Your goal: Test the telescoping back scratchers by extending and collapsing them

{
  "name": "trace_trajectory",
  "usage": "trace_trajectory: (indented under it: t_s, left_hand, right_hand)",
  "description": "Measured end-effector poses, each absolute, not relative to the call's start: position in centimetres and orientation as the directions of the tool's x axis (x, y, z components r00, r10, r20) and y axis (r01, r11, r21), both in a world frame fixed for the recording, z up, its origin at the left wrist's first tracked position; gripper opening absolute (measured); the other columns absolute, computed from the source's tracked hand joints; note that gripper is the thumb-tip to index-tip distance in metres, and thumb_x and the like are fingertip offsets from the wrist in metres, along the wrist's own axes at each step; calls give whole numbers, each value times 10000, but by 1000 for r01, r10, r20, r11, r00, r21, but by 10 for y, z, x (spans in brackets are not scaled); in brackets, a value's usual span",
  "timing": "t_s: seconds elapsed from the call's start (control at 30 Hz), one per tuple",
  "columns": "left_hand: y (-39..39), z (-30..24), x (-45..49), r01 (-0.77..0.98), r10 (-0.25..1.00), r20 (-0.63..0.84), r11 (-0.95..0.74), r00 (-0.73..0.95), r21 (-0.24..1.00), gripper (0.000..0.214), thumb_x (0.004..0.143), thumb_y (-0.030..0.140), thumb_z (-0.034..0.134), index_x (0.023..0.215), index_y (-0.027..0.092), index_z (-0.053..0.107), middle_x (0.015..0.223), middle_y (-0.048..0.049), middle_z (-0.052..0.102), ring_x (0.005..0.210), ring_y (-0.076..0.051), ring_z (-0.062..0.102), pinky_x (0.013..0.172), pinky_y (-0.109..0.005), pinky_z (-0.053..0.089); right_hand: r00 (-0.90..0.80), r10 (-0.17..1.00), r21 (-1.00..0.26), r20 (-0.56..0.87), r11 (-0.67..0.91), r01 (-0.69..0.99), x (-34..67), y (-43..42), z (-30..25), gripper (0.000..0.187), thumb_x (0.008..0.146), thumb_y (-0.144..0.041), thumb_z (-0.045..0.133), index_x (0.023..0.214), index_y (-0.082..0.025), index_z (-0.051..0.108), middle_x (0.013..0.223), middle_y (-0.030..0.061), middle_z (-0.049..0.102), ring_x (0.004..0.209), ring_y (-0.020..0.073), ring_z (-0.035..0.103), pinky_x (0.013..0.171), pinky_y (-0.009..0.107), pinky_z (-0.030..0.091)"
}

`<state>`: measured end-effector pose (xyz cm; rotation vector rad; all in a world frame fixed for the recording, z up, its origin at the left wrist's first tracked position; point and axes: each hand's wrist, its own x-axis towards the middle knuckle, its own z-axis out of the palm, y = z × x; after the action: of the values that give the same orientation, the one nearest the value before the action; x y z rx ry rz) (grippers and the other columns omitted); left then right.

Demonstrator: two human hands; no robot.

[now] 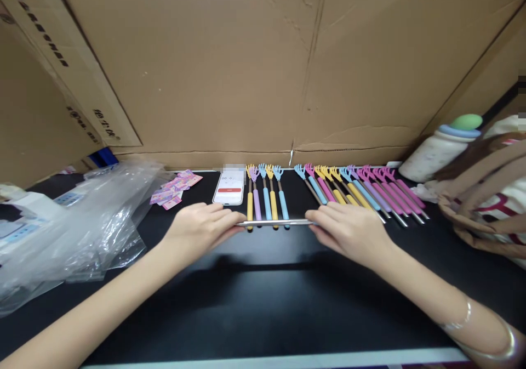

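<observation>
A thin silver metal rod [275, 223] lies level across the middle of the view, above the black table. My left hand [201, 225] is closed around its left end, fingers and thumb pinching it. At the other end my right hand [356, 232] grips it the same way; both tips are hidden in the fingers. Just behind the rod, a row of back scratchers [266, 202] with yellow, purple and blue handles lies claws away from me. Beyond my right hand is a larger group of back scratchers [372, 192] in mixed colours, some with bare metal shafts showing.
Clear plastic bags [94, 226] are heaped at left, near pink printed cards [175, 189]. A phone [229, 192] lies left of the scratchers. To the right are a white bottle [435, 152] and a brown bag [464, 210]. Cardboard [213, 67] walls the back.
</observation>
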<state>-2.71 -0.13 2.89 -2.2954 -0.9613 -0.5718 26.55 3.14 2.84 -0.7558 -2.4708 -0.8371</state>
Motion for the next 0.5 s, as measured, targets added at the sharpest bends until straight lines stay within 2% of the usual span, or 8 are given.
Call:
trace_trajectory:
  t_s: [0.3,0.5]
  left_hand:
    - [6,51,-94,733,457,574,-425,680,-531,147,858,333,506,807,257,621,748,62,678,640,-109,608,575,-210,393]
    - [1,54,-116,680,432,536,-334,726,-653,213,862,340,499,709,229,597,622,48,623,566,-109,539,559,-212,355]
  right_hand:
    - [-789,342,558,510,566,607,326,61,51,191,882,-280,431,856,-189,597,710,11,600,679,105,510,571,228,293]
    - [-826,379,652,418,508,563,355,66,51,148,866,-246,476,878,-171,602,782,43,619,779,138,500,658,237,336]
